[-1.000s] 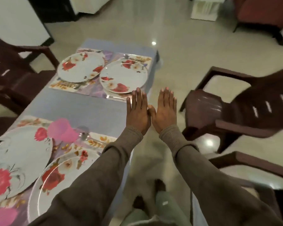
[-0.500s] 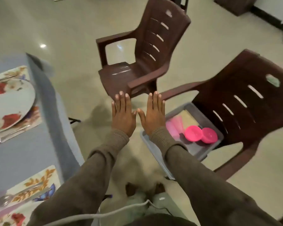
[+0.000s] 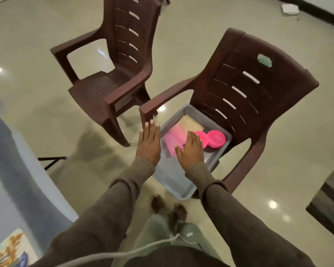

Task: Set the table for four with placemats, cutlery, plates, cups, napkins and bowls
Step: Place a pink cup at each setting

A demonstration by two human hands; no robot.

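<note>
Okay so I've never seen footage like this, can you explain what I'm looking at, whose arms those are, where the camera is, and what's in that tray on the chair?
There is no machine here. The camera is worn on a person's head and looks forward and down, so the two sleeved arms are that person's own. The left hand and the right hand are both stretched out flat with straight fingers, and neither holds anything. They hover over a grey tray that sits on the seat of the nearer brown chair. In the tray lie pale pink cups on their sides, two bright pink bowls and a folded cream napkin. A second brown chair stands behind. At the left edge you see part of the table with a flowered placemat.
</note>
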